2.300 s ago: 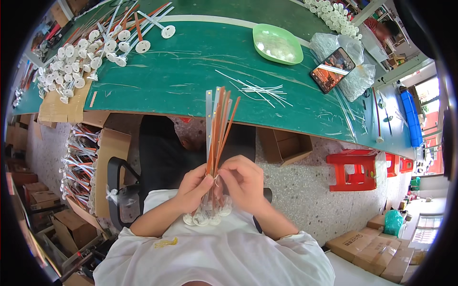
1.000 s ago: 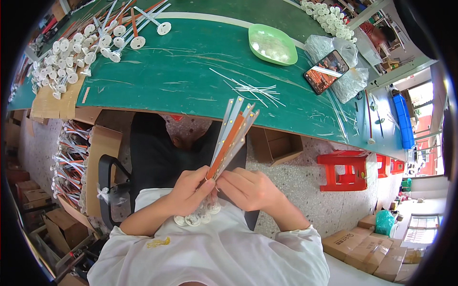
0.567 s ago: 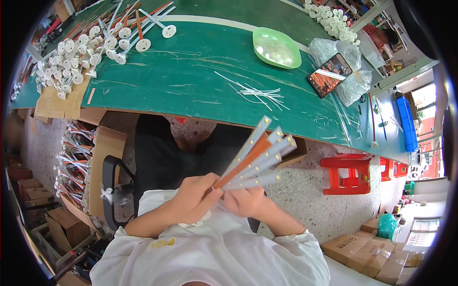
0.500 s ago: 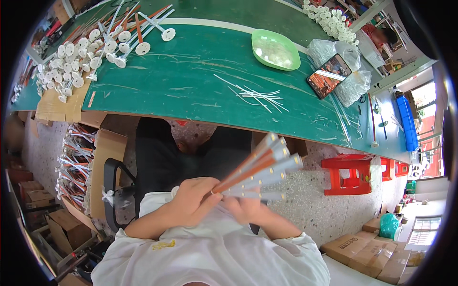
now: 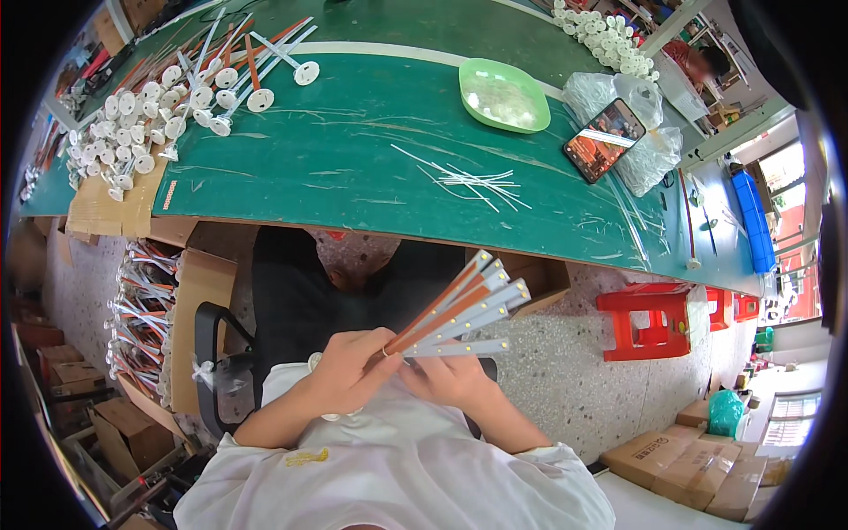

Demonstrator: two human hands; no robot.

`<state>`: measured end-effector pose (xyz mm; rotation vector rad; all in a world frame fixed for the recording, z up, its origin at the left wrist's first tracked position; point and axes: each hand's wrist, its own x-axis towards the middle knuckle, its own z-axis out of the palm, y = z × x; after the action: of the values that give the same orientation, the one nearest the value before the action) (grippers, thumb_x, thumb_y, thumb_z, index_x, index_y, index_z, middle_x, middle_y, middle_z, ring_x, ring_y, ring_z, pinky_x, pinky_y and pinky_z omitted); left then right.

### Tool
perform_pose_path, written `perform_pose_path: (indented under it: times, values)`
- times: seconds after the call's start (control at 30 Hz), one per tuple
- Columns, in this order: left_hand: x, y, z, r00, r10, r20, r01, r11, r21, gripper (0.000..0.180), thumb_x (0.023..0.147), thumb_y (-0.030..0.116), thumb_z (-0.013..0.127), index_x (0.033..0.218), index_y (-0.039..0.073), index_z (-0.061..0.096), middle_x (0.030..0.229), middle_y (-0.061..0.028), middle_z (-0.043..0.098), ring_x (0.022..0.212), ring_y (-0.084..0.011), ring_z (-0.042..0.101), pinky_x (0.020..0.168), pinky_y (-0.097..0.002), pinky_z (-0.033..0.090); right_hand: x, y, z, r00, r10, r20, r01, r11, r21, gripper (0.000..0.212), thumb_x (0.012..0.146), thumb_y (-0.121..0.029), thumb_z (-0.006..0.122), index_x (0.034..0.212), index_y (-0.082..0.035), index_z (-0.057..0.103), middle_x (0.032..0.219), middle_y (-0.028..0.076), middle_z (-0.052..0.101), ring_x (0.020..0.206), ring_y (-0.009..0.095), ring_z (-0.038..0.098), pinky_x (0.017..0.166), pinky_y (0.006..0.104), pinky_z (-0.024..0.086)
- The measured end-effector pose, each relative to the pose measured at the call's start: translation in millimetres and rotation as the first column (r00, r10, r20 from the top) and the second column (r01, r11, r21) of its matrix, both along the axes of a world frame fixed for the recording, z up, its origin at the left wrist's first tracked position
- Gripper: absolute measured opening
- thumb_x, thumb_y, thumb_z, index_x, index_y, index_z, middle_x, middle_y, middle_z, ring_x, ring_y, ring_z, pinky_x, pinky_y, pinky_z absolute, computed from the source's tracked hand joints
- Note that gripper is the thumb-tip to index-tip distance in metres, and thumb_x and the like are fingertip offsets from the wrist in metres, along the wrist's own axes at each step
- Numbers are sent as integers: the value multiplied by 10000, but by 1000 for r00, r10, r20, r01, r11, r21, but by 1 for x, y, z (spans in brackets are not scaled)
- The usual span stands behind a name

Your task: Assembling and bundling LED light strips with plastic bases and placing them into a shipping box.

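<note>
A fanned bundle of LED strips (image 5: 464, 309), some orange-backed and some pale with small yellow chips, stands out up and to the right from my hands. My left hand (image 5: 353, 364) wraps the lower part of the bundle. A thin white tie (image 5: 386, 352) rings the strips beside the left fingers. White round discs (image 5: 315, 360) peek out around that hand. Just below the strips, my right hand (image 5: 449, 380) has its fingers curled in against the bundle near the tie; what its fingertips pinch is hidden.
Loose white ties (image 5: 481, 184) lie on the green table (image 5: 327, 168). Behind them are a light green bowl (image 5: 503, 95), a phone (image 5: 605, 140) and plastic bags. Disc-ended strips (image 5: 115, 141) are heaped at left; a carton (image 5: 201, 327) holds more. Red stools (image 5: 643, 320) stand right.
The bundle has shifted slightly left and its strips look sharper, less smeared by motion. Both hands remain at its lower part, the right having moved slightly left.
</note>
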<state>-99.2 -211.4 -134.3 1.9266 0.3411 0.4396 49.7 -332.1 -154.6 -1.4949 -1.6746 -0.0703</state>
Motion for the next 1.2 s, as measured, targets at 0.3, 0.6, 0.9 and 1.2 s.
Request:
perform_pose_path:
  times: [0.3,0.6,0.9,1.2]
  values:
    - [2,3,4,1000,-9,-24,8,999,-40,189,899,163,599,949,-19,619,667,-98,561,549,-207,544,522,-299,419,-3,-2,-5,995,97,1,-95,983,-156,185,781,-21,680,960,8,648,880,107,646,730,208,634,592,321,505]
    - [2,7,5,995,-11,-103,3,997,-79,143,880,145,616,896,3,604,671,-130,583,561,-271,581,516,-317,431,-15,-6,-12,801,-282,-527,-6,878,-479,58,889,-44,607,918,-5,639,738,111,623,544,166,598,478,283,470]
    - [0,10,2,996,41,-78,-46,997,-65,155,888,147,606,898,-8,607,641,-112,557,535,-209,530,506,-299,405,-10,8,-19,998,23,-59,-25,999,-32,161,772,-45,707,910,-3,637,771,104,627,597,241,632,534,319,519]
    - [-14,6,4,985,171,-2,-170,981,-95,173,899,158,597,892,-15,608,625,-76,586,538,-127,573,509,-257,424,-39,12,-7,-118,-382,-917,-363,876,-318,134,943,-138,584,946,-5,604,740,51,603,467,85,488,399,220,353]
